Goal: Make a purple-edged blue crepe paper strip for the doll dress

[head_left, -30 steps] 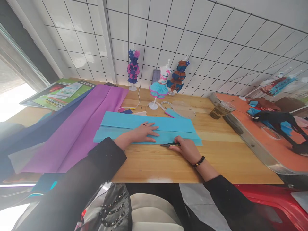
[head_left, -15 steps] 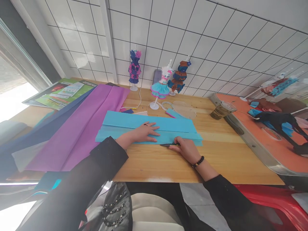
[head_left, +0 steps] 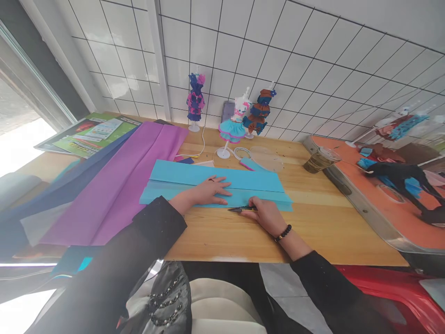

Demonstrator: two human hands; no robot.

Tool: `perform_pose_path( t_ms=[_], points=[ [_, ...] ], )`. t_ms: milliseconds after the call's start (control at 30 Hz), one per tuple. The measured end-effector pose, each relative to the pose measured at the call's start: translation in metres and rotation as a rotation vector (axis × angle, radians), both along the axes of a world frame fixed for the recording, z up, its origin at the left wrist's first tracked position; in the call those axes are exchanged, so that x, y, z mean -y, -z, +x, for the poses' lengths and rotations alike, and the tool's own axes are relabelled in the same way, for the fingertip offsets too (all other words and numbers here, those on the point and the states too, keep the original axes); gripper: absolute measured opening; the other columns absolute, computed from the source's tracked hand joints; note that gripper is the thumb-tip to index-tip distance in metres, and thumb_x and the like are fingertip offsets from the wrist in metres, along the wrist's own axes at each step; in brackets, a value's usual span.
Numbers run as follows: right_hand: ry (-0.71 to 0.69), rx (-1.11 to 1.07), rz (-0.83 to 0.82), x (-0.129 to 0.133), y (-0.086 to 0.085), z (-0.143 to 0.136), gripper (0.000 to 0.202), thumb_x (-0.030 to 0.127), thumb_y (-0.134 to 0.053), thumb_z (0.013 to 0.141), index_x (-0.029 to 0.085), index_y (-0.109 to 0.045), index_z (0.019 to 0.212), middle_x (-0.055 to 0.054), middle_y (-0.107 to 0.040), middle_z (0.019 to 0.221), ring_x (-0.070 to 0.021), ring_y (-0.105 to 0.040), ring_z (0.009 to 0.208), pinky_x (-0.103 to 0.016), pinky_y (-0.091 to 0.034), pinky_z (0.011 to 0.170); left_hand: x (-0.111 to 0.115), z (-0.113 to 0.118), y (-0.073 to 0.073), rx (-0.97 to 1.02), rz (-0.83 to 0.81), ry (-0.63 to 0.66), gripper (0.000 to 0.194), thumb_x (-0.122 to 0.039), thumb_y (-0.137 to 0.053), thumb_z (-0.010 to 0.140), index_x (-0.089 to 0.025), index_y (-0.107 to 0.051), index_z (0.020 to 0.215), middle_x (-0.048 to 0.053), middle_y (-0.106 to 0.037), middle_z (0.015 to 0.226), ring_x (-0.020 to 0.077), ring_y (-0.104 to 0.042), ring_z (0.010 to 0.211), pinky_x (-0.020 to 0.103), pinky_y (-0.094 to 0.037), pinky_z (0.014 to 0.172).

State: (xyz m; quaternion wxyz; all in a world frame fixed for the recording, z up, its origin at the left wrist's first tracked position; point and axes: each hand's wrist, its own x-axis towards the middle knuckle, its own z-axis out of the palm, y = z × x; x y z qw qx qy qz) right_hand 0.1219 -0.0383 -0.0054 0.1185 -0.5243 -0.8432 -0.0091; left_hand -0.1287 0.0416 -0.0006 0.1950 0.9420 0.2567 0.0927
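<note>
Folded light-blue crepe-like paper point(head_left: 215, 178) lies lengthwise on the wooden table, its layers stacked along the near edge. My left hand point(head_left: 211, 191) rests flat on it, fingers spread, near the middle. Close to the near edge, my right hand point(head_left: 266, 214) is closed around small black scissors point(head_left: 238, 209), their pointed blades aimed left along the paper's edge. The fingers hide the scissors' handles.
Purple paper point(head_left: 139, 171) and dark-blue sheets lie at the left, beside green printed leaflets point(head_left: 93, 137). Small dressed mannequins, including one in a light-blue skirt point(head_left: 231, 131), stand at the back. A drink cup point(head_left: 320, 161) sits at the right, near an orange-topped surface point(head_left: 392, 208).
My right hand has shifted slightly left along the paper's near edge with the scissors. My left hand stays flat on the paper.
</note>
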Motion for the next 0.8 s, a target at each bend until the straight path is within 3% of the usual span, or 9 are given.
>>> perform_pose_path(
  t_ms=[800],
  points=[
    [0.008, -0.006, 0.016, 0.002, 0.001, -0.007, 0.041, 0.060, -0.038, 0.080, 0.020, -0.048, 0.080, 0.000, -0.057, 0.056, -0.0167, -0.054, 0.052, -0.023, -0.027, 0.048, -0.001, -0.001, 0.003, 0.008, 0.031, 0.007, 0.047, -0.061, -0.039, 0.080, -0.035, -0.053, 0.117, -0.002, -0.032, 0.140, 0.0209, -0.014, 0.133, 0.041, -0.004, 0.106]
  ],
)
